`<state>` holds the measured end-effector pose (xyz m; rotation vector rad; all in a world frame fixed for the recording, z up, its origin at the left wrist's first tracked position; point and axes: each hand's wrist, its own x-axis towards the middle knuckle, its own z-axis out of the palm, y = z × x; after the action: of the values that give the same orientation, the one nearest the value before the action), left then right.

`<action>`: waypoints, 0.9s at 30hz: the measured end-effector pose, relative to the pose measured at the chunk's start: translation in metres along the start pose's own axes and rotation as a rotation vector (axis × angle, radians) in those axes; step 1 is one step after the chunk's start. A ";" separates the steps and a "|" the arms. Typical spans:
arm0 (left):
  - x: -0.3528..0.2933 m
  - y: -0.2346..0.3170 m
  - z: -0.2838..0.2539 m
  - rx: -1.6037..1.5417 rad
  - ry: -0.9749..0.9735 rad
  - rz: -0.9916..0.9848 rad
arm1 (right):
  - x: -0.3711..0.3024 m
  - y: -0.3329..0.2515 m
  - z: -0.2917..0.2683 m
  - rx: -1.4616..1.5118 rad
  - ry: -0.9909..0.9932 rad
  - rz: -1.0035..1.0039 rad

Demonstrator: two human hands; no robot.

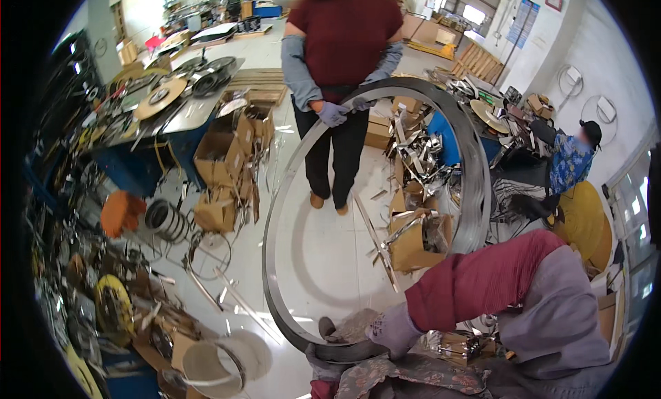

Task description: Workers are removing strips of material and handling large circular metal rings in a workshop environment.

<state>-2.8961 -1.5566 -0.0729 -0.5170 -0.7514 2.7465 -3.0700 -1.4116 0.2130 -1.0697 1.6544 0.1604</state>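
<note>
A large hoop of coiled metal strip [476,172] stretches between me and a co-worker. Its layers look thick on the right and thin on the left. At the near edge my right hand [394,330], in a pale grey-purple glove, grips the metal strip. My left hand [322,361], also gloved, is at the strip just left of it; its fingers are partly hidden under the band. Across from me, the co-worker's gloved hands [333,114] hold the far edge of the hoop. Below its middle, the floor shows through.
Cardboard boxes of metal scraps [418,244] stand right of the hoop, others [219,154] to the left. A white bucket [212,368] is at lower left, near an orange stool [122,213]. Loose strips [375,240] lie on the floor. Another person [573,154] sits at far right.
</note>
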 end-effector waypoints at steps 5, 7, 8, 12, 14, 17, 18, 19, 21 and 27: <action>0.110 0.001 0.031 1.801 0.249 0.881 | -0.009 0.088 -0.094 -0.019 -0.066 -0.048; 0.155 0.047 0.000 1.537 -0.033 0.576 | -0.003 0.125 -0.122 -0.078 -0.097 -0.071; 0.184 0.062 0.002 1.394 -0.179 0.438 | -0.008 0.147 -0.140 -0.104 -0.093 -0.085; 0.284 0.000 0.131 0.626 0.155 0.281 | -0.018 0.231 -0.204 -0.136 -0.031 -0.095; 0.327 -0.017 0.171 0.744 0.275 0.399 | -0.019 0.266 -0.235 -0.147 -0.034 -0.085; 0.394 -0.002 0.175 0.810 0.344 0.447 | -0.021 0.320 -0.283 -0.133 -0.038 -0.104; 0.417 0.004 0.177 0.808 0.363 0.450 | -0.020 0.338 -0.301 -0.117 -0.039 -0.122; 0.445 0.008 0.179 0.744 0.461 0.537 | -0.018 0.357 -0.320 -0.131 -0.050 -0.130; 0.488 0.022 0.185 0.801 0.382 0.506 | -0.014 0.396 -0.363 -0.170 -0.100 -0.134; 0.657 0.073 0.207 0.743 0.113 0.480 | -0.013 0.502 -0.497 -0.195 -0.149 -0.046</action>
<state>-3.5846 -1.4959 -0.1228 -0.7270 0.4924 3.0780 -3.7765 -1.4057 0.2132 -1.2117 1.5013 0.3684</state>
